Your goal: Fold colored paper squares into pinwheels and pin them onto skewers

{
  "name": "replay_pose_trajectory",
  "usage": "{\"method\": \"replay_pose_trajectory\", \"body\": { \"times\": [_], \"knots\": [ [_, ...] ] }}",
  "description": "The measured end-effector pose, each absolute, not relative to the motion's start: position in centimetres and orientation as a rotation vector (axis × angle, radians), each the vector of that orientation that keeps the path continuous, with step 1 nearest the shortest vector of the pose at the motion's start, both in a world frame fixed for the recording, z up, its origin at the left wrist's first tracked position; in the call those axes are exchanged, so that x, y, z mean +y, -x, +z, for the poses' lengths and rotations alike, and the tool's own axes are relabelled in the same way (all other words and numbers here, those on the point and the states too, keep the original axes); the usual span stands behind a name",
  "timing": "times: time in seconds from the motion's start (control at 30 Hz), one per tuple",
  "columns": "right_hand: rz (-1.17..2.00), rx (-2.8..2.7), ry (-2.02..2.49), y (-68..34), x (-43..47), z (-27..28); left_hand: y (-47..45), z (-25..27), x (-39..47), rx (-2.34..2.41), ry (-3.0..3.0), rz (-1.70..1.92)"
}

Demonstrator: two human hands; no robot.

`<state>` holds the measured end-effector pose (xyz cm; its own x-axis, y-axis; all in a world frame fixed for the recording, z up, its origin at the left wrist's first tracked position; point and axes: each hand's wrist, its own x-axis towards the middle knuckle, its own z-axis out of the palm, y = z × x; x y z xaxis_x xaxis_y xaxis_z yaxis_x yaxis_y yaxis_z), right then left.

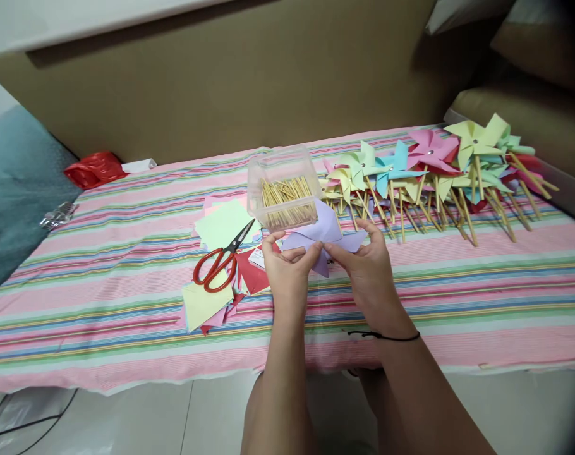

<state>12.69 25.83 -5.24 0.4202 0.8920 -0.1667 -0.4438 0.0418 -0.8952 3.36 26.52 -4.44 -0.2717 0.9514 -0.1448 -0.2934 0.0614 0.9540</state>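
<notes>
The left hand (290, 268) and right hand (367, 268) are pinching a lilac, pointed-bladed paper pinwheel (324, 222) near its centre, likely the safest hold (blades are probably feeling light, creasing easily).

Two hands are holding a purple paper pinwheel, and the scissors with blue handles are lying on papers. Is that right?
Almost: the scissors have red handles, not blue; the head view shows it. The left hand and right hand do hold a purple paper pinwheel, and the scissors lie on papers.
</notes>
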Motion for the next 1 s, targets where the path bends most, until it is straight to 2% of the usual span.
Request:
{"method": "replay_pose_trajectory", "body": {
  "times": [0.33, 0.53, 1.0],
  "knots": [
    [1.299, -0.621, 1.21, -14.9, 25.7, -5.4, -1.4, -3.9, 26.4, 1.197, -0.946, 1.205],
    [1.305, -0.799, 1.376, -16.2, 25.5, -5.9, -0.5, -4.7, 26.4, 1.068, -1.132, 1.002],
    [1.324, -0.943, 1.276, -16.2, 25.5, -6.0, 0.0, -4.5, 26.7, 1.18, -1.107, 1.051]
  ]
}}
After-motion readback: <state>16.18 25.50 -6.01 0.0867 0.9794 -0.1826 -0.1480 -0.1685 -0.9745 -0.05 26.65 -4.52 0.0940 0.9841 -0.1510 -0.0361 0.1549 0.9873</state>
